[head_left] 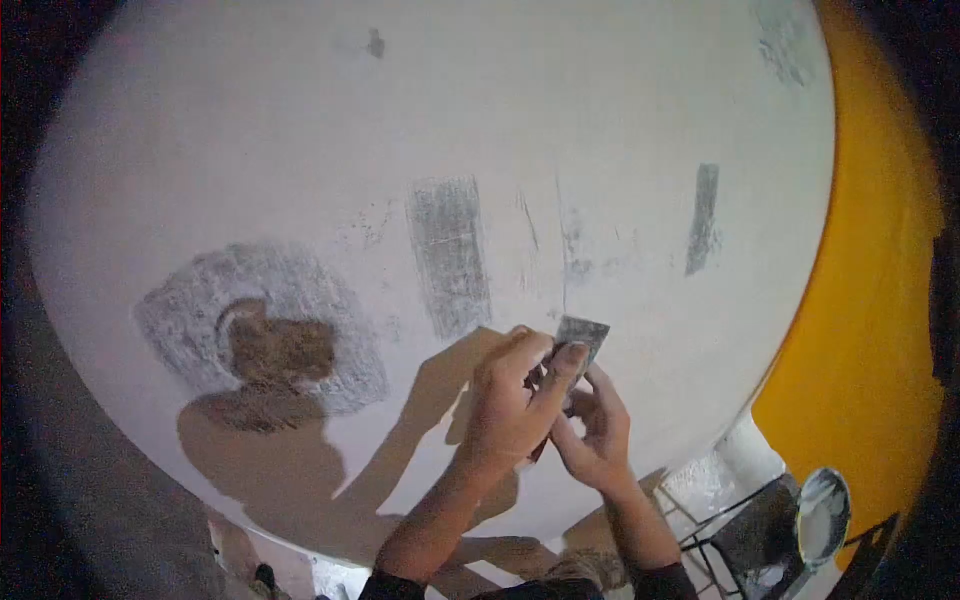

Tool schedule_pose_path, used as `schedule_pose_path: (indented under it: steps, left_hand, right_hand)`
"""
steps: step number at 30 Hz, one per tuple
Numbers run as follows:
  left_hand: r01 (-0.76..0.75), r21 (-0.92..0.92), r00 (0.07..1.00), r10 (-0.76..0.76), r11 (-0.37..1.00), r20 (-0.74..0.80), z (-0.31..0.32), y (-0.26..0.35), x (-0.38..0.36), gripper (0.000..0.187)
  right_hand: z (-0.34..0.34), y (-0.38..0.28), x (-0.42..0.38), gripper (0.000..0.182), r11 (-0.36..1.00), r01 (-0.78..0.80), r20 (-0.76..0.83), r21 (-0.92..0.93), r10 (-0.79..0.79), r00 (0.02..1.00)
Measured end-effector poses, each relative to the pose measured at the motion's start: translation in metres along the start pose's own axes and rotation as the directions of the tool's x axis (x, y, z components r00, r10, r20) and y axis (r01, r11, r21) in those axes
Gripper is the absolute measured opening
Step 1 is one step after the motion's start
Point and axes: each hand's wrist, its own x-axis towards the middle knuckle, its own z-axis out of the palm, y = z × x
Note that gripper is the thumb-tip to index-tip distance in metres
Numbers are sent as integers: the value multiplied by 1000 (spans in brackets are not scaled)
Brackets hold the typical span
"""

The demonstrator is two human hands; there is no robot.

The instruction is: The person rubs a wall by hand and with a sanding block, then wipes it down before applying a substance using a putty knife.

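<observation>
My left hand (515, 390) is closed on a putty knife, its thumb pressed against the grey, smeared blade (583, 332). My right hand (596, 430) is curled close beneath the blade, around the lower part of the same tool. A dark reddish bit, possibly the handle, shows between the wrists; the fingers hide most of it. Both hands are in front of a large pale wall surface (640, 120). Grey filler strips mark it: a wide one (447, 250) above my left hand, a narrow one (703, 215) to the right. A large textured grey patch (250, 270) is at left.
Shadows of my head and arms fall on the pale surface. An orange-yellow wall (870, 250) borders it at right. At lower right are a dark-framed stand or seat (755, 535) and a round container (823, 515) with pale material in it.
</observation>
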Motion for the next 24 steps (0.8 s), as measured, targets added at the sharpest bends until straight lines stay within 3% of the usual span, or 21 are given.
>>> schedule_pose_path:
  steps: [2,3,5,6,8,9,11,13,15,18,24]
  left_hand:
    - [-119,183,993,120,976,5,-17,2,5,26]
    - [-124,175,992,123,977,18,-27,0,4,26]
    - [-399,523,873,487,753,-35,-43,-7,7,26]
    - [-406,514,869,494,756,-40,-49,-12,7,26]
    - [-398,748,820,571,531,30,-52,-30,2,29]
    - [-396,749,820,572,532,27,-50,-36,3,29]
    - [-321,895,805,588,310,85,-48,-53,3,43]
    - [-292,902,817,573,317,63,-45,-70,6,51]
    - [-248,944,813,577,217,81,-42,-71,8,55]
    - [-201,966,848,522,161,90,-40,-72,8,57]
    - [-164,971,887,458,176,67,-34,-70,8,59]
  right_hand:
    - [-4,-18,11,43,989,-42,6,-143,43,999]
    - [-3,-18,16,38,990,24,-46,-141,-31,998]
    - [-15,-11,26,40,910,222,-42,-349,-252,967]
    - [-16,-14,31,40,904,227,-41,-362,-259,965]
    - [-17,-19,40,48,747,227,-11,-625,-299,954]
    - [-18,-13,45,48,746,231,-7,-624,-301,953]
    - [-19,6,51,55,413,332,107,-848,-480,871]
    - [-11,13,51,58,412,292,112,-863,-406,907]
    - [-5,21,46,61,399,250,116,-882,-332,936]
    - [0,28,40,69,499,190,89,-846,-219,972]
    - [1,10,60,74,518,165,110,-840,-135,985]
